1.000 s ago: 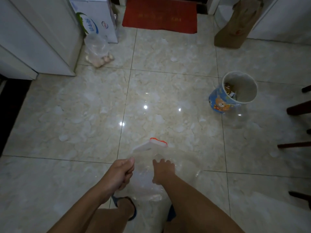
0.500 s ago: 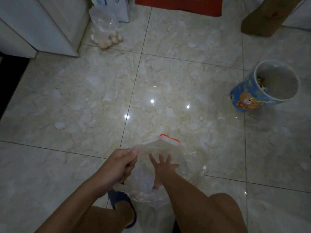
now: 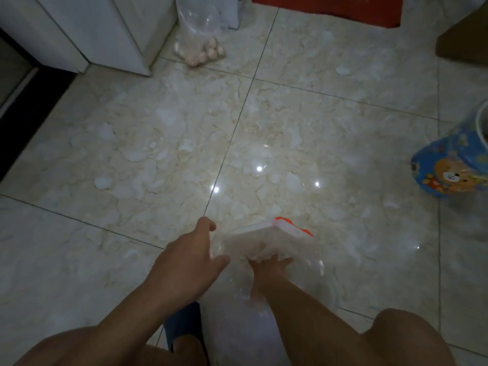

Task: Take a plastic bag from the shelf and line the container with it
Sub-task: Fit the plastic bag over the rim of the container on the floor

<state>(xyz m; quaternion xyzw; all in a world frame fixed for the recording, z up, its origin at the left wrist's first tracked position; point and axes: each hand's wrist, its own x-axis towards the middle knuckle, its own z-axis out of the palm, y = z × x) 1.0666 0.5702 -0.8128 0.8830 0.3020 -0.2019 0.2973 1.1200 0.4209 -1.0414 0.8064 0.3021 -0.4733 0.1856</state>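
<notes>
A clear plastic bag [image 3: 266, 241] with a white and orange rim strip hangs in front of me above the floor. My left hand [image 3: 188, 256] pinches the bag's left edge between thumb and fingers. My right hand [image 3: 269, 266] reaches inside the bag with its fingers spread against the film. The container [image 3: 449, 170], a blue bin with a cartoon bear print, stands at the right edge, partly cut off by the frame, well apart from both hands.
A white cabinet [image 3: 87, 30] stands at the top left, with a clear bag of eggs [image 3: 202, 46] on the floor beside it. A red mat [image 3: 330, 6] lies at the top and a brown paper bag [image 3: 464, 40] at top right. Glossy tiles cover the floor.
The view has shifted forward and left, so the bin slid to the right edge. My right hand has pushed deeper into the bag, and the bag's mouth has spread wider.
</notes>
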